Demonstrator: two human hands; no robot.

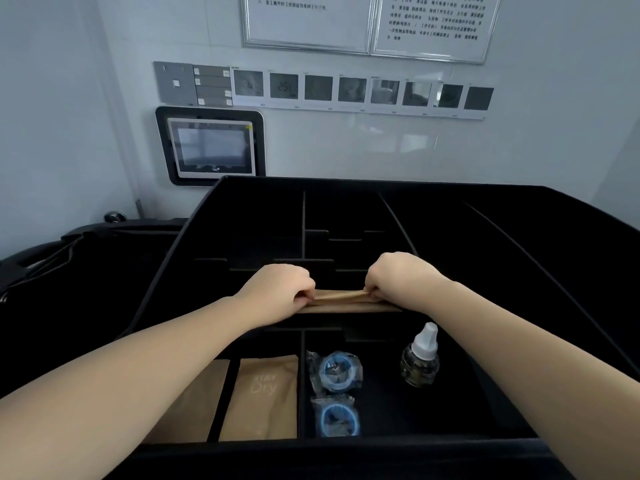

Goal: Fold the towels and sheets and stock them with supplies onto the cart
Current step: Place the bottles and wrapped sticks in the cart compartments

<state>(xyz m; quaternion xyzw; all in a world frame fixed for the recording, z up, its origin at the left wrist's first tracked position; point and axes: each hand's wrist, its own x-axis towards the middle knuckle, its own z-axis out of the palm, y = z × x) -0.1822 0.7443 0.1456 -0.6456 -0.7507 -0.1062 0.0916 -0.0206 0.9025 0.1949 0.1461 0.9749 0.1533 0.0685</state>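
Note:
A black cart tray (485, 237) with several divided compartments fills the middle of the view. My left hand (277, 289) and my right hand (405, 277) each pinch one end of a flat stack of brown paper packets (341, 301), held level over a middle compartment. In the near compartments lie a brown packet printed "Dry" (263, 396), another brown packet (194, 407) to its left, two clear-wrapped blue rings (337, 374) (336, 417), and a small glass bottle (419, 358) with a white cap, standing upright.
Dark bags or cloth (69, 289) hang at the cart's left side. The wall behind carries a touch-screen panel (213, 147), a row of switch panels (346, 91) and framed notices (367, 22). The far and right compartments hold nothing visible.

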